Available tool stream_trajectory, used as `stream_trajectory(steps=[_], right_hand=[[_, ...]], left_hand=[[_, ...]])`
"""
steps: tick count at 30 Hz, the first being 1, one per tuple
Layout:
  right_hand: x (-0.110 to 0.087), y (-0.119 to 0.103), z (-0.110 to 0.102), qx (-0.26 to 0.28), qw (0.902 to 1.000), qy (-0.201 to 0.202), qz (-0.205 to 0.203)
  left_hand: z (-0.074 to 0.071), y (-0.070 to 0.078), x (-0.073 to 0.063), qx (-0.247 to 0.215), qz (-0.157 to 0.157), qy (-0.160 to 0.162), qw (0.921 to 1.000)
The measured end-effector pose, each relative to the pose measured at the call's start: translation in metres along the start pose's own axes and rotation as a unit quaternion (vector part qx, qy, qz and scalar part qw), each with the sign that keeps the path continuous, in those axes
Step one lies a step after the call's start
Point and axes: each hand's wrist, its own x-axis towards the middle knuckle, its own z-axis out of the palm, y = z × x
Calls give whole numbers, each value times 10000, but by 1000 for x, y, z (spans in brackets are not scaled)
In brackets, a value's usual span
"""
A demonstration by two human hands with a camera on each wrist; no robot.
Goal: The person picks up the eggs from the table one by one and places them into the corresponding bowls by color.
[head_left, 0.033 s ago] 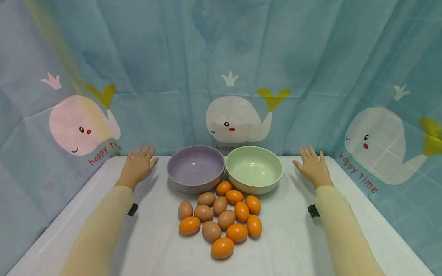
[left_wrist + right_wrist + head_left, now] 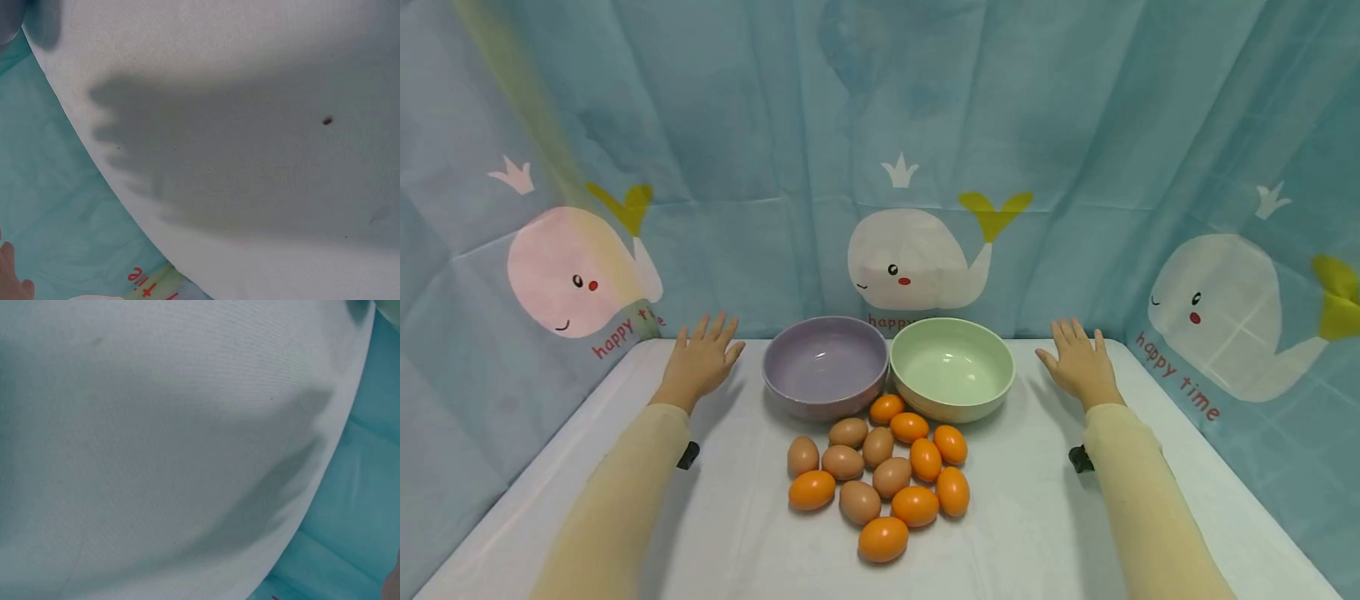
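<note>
Purple bowl [image 2: 823,367]: far, right of left hand [image 2: 698,364], grip spread, nothing held. Brown eggs [image 2: 842,462], matte, nearer on white desk [image 2: 1022,533], lie sideways, presumably because rounded ends won't stand. Glossy orange ovals [image 2: 926,460] mostly right of these. Green bowl [image 2: 951,367], smooth, upright, far. Right hand [image 2: 1081,367]: grip spread, nothing held; shadow suggests raised.

Item, place, as viewed from my remote post: small curtained booth [image 2: 467,350]; walls, blue-green curtain [image 2: 1075,92] on three sides, creased, printed with pale whales [image 2: 913,254], small crowns [image 2: 899,176] and red "happy time" lettering [image 2: 1159,358]; base, one white work surface [image 2: 737,517] meeting the curtain; wider room screened from me; home, lab or shop, I cannot tell which.
</note>
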Motion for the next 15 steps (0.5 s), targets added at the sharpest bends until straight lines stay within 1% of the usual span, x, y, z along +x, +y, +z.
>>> stream_trajectory(steps=[6, 15], right_hand=[[-1, -2, -2, -15, 10000, -81, -30], [-3, -4, -2, -198, 9994, -159, -241]], left_hand=[[1, 0, -1, -92, 46, 92, 9999], [0, -2, -6, -120, -44, 183, 9998]])
